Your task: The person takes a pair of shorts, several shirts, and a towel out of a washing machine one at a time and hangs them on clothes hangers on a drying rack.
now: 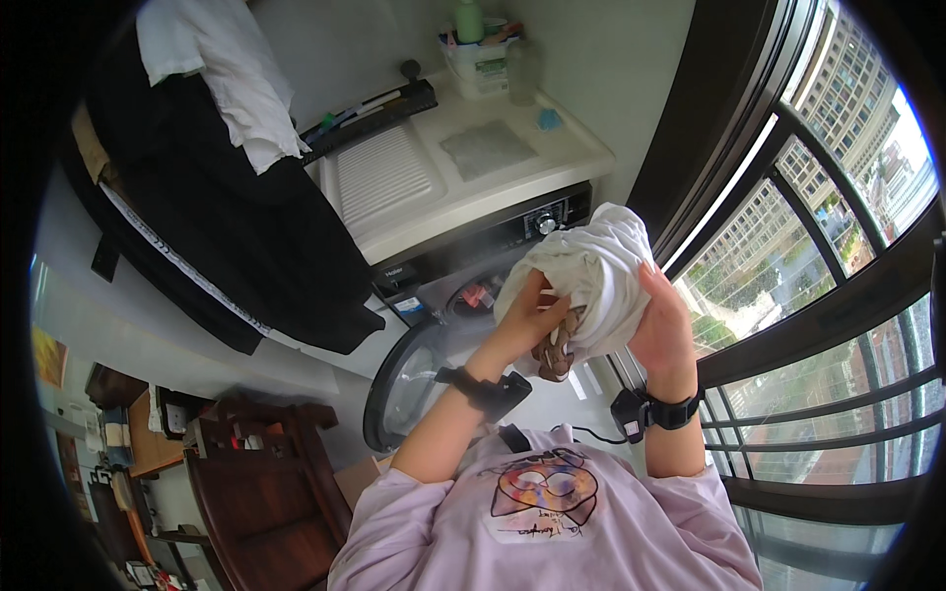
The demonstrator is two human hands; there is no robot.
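Observation:
A bunched white garment [602, 262] is held up in front of me, between both hands. The fingers of my left hand [533, 314] dig into its folds on the near left side. My right hand [664, 318] supports it from the right, fingers along the cloth. A twisted brown cloth piece [554, 351] hangs from the bundle below my left fingers; I cannot tell whether it belongs to the garment. Behind the bundle stands a Haier front-loading washing machine [458, 255], its round glass door [406, 384] swung out to the left. Reddish fabric [477, 295] shows inside the drum.
Above the machine is a white sink counter [473, 196] with a ribbed washboard [384, 177], a grey cloth [488, 150] and a white bucket [477, 70]. Black trousers [244, 221] and a white garment [222, 66] hang at left. A railed window [813, 295] borders the right; a wooden chair [259, 495] stands lower left.

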